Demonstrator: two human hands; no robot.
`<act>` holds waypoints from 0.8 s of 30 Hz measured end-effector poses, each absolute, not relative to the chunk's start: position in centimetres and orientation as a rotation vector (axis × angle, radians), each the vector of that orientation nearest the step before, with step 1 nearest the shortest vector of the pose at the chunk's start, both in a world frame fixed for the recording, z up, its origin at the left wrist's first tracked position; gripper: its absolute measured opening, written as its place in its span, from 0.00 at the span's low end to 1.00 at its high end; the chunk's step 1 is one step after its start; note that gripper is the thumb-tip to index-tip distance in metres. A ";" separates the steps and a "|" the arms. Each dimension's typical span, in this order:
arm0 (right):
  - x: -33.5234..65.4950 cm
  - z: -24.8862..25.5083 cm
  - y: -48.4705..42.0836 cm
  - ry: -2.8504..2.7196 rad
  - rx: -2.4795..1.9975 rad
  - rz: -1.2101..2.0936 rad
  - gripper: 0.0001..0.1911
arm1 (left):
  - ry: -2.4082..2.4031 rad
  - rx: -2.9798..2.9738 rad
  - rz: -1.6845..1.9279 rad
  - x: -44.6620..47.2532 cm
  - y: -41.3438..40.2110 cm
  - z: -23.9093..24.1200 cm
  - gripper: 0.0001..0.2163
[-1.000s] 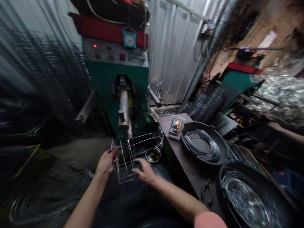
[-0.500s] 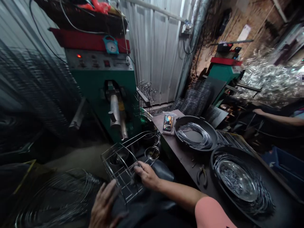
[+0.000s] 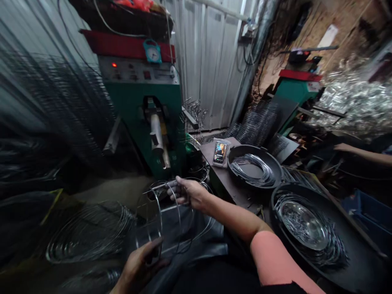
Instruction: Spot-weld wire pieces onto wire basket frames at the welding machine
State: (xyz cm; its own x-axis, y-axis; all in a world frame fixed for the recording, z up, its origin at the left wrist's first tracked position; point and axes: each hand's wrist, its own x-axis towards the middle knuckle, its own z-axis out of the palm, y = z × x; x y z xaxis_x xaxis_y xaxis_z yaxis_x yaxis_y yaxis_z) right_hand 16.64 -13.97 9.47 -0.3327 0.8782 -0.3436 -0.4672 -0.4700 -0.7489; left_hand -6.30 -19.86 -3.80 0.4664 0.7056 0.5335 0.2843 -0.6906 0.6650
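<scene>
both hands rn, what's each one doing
left hand: closed, holding the lower edge of the wire basket frame
right hand: closed, holding the frame's upper wires

A dark workbench (image 3: 211, 159) bears a bagged phone (image 3: 219, 152); just beside it, a black pan (image 3: 254, 148) of wire rings (image 3: 252, 173).

The wire basket (image 3: 160, 220) had turned over between the hands: the boxy cage of straight wires seen earlier had given way to a round hoop facing the camera. The right hand (image 3: 190, 192) had moved from the basket's lower side up to the wires at its top, reaching farther out. The left hand (image 3: 141, 261) had dropped from the side to the bottom of the hoop.
</scene>
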 end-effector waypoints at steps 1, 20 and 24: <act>16.9 9.5 -13.1 -0.746 -0.958 1.946 0.24 | 0.872 2.056 1.128 -6.0 -20.0 -3.7 0.20; 24.7 3.4 -13.2 -2.158 -1.247 0.867 0.18 | 1.031 0.666 1.232 -4.8 -16.6 -2.5 0.23; 21.2 1.0 -12.4 -2.208 -1.150 0.896 0.09 | 1.010 0.690 1.231 -4.8 -16.5 -2.4 0.28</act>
State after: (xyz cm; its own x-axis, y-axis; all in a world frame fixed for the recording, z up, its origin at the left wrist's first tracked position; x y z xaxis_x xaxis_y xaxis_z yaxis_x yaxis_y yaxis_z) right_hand 21.19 -12.37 0.98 -0.5247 0.8428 0.1198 0.5209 0.4291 -0.7379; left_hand -4.76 -16.53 -2.41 0.0198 0.9692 -0.2456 -0.4303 0.2300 0.8729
